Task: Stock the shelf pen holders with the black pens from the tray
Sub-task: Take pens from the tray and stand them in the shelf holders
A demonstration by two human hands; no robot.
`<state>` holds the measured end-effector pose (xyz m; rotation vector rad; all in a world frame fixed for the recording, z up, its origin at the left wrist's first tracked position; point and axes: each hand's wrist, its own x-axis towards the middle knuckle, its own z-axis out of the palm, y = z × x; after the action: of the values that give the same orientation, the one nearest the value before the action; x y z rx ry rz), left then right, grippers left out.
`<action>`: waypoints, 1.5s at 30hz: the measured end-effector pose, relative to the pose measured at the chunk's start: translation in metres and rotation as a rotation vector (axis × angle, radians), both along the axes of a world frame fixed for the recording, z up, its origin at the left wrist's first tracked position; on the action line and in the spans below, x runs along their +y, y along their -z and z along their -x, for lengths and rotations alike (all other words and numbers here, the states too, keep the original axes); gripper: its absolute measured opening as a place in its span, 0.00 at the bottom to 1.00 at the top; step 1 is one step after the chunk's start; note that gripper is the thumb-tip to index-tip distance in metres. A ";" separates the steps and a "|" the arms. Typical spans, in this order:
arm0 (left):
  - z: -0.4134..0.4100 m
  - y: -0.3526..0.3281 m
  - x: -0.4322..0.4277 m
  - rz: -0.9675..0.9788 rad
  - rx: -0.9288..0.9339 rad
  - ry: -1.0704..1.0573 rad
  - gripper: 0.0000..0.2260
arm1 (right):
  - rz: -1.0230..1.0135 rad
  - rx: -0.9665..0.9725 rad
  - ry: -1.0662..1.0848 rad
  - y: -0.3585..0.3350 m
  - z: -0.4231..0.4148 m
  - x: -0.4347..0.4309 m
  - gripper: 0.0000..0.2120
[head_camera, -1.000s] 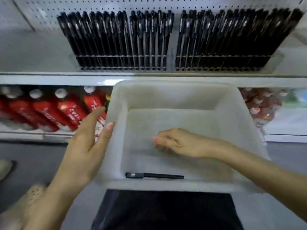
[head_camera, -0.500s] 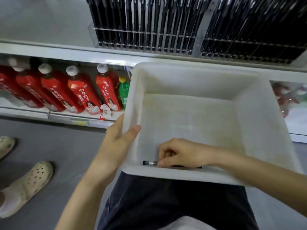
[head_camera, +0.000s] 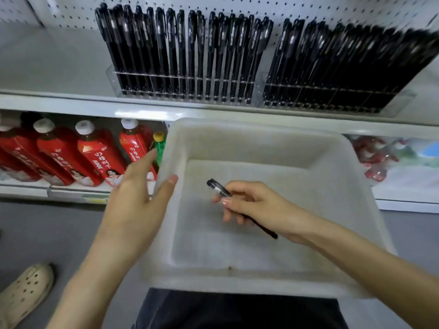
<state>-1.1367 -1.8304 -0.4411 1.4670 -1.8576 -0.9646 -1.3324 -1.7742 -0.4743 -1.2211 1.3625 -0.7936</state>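
A white plastic tray [head_camera: 280, 284] rests on my lap below the shelf. My right hand [head_camera: 251, 205] pinches one black pen [head_camera: 217, 186] above the tray's floor, cap end pointing up-left, tail sticking out below my palm. My left hand [head_camera: 135, 200] steadies the tray's left wall, thumb hooked over the rim, fingers straight along the outside. Two clear pen holders, the left holder [head_camera: 185, 79] and the right holder [head_camera: 332, 91], stand on the upper shelf, both packed with several upright black pens.
Red drink bottles [head_camera: 95, 153] and a green bottle [head_camera: 159, 146] line the lower shelf at left; packaged goods [head_camera: 375, 160] sit at lower right. A pale clog [head_camera: 23, 293] stands on the grey floor. A pegboard backs the upper shelf.
My right hand picked the pen up from the tray's front edge and lifted it toward the tray's middle. The view tilted up, showing more of the holders.
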 end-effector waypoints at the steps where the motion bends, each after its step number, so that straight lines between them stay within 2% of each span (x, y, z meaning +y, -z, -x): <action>1: 0.008 -0.010 -0.004 0.088 -0.013 0.014 0.22 | 0.025 -0.003 0.050 -0.005 0.007 0.000 0.08; 4: 0.044 -0.034 -0.011 0.240 0.011 0.131 0.21 | 0.108 -0.026 0.214 -0.025 0.038 0.004 0.12; 7: 0.097 -0.045 -0.013 0.322 0.005 0.285 0.20 | 0.264 0.037 0.385 -0.053 0.082 0.012 0.10; 14: 0.226 -0.025 0.006 0.452 -0.218 0.726 0.22 | 0.536 0.267 0.738 -0.105 0.194 0.044 0.09; 16: 0.256 -0.025 0.009 0.540 -0.280 0.777 0.23 | 0.608 0.336 0.851 -0.107 0.226 0.051 0.10; 19: 0.292 -0.024 -0.001 0.652 -0.351 0.770 0.25 | 0.692 0.411 0.976 -0.109 0.264 0.053 0.18; 22: 0.315 -0.017 -0.013 0.707 -0.444 0.808 0.26 | 0.770 0.544 0.984 -0.108 0.287 0.048 0.23; 27: 0.326 -0.014 -0.028 0.833 -0.592 0.789 0.26 | 0.920 0.765 1.007 -0.101 0.313 0.026 0.19; 33: 0.330 -0.004 -0.032 0.865 -0.601 0.793 0.28 | 0.951 0.792 1.031 -0.094 0.334 0.008 0.18; 45: 0.333 0.002 -0.034 0.870 -0.630 0.767 0.30 | 0.894 0.817 0.878 -0.105 0.345 0.003 0.18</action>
<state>-1.4694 -1.8648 -0.4432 0.5126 -2.8559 0.1579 -1.6771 -1.7713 -0.3692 -1.7256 2.4224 -1.7652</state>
